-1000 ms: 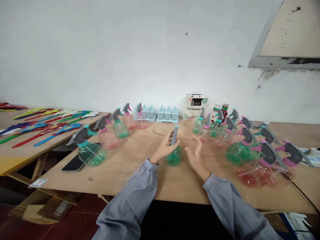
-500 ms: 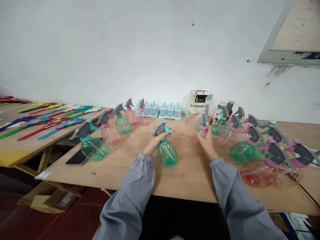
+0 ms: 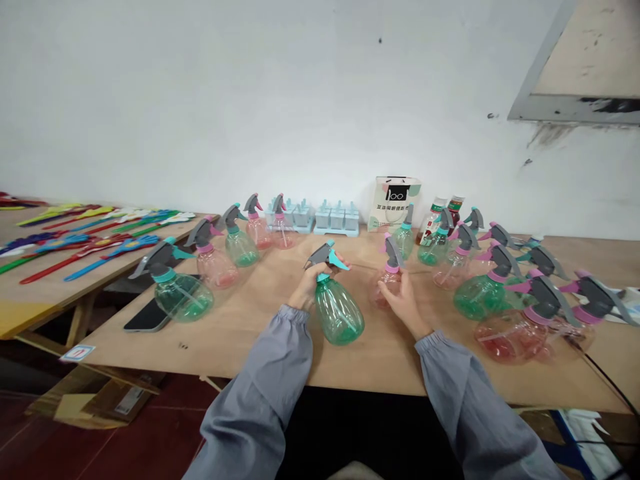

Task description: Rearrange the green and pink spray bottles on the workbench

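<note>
L hand [image 3: 306, 288] is wrapped round the neck of a see-through green pear-shaped plastic spray bottle [image 3: 340, 312] w/ grey-&-teal head, ctr of frame, tilted, base toward lower right. R hand [image 3: 404, 303] is curled on the body of a see-through pink rounded plastic spray bottle [image 3: 382, 276] w/ grey-&-pink head, just right of ctr. Both prob. light & a bit top-heavy; walls look thin, smooth, maybe slippery, likely to flex if squeezed. Heads look stiffer. Best hold: neck under collar, or body w/ spread fingers, gentle pressure.
</note>
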Action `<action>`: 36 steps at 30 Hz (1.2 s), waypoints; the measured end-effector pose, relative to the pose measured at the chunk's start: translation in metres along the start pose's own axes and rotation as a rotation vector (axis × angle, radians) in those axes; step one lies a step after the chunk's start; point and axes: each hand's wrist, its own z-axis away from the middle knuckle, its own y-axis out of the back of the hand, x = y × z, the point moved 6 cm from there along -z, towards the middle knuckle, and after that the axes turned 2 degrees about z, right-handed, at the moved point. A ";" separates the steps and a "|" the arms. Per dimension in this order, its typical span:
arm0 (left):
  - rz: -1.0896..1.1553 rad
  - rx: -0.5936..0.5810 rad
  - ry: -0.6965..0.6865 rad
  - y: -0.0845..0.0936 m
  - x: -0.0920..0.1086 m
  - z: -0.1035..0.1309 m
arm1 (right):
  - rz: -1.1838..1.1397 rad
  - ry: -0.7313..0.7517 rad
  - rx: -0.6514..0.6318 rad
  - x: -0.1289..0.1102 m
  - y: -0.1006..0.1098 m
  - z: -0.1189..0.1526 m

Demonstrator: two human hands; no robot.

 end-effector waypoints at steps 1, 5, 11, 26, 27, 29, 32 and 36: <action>0.010 0.006 -0.001 0.000 0.000 0.000 | 0.001 0.003 0.000 0.000 0.000 0.000; -0.045 0.027 0.034 0.003 -0.004 -0.001 | -0.006 0.016 -0.002 -0.003 0.000 0.001; -0.065 0.018 0.045 0.002 -0.005 -0.002 | -0.016 0.016 -0.027 -0.006 -0.001 0.002; -0.112 0.056 0.030 0.000 0.003 -0.001 | -0.033 -0.006 -0.015 -0.002 -0.001 0.002; -0.120 0.044 0.028 -0.001 0.004 -0.001 | -0.034 -0.006 -0.018 -0.002 -0.001 0.002; -0.129 0.036 0.016 -0.002 0.005 0.000 | -0.040 -0.001 -0.021 -0.003 -0.001 0.002; -0.131 0.064 -0.001 -0.001 0.006 0.000 | -0.043 0.011 -0.026 -0.004 -0.002 0.003; -0.192 0.026 -0.021 -0.002 0.008 0.003 | -0.010 0.020 -0.005 -0.002 -0.001 0.003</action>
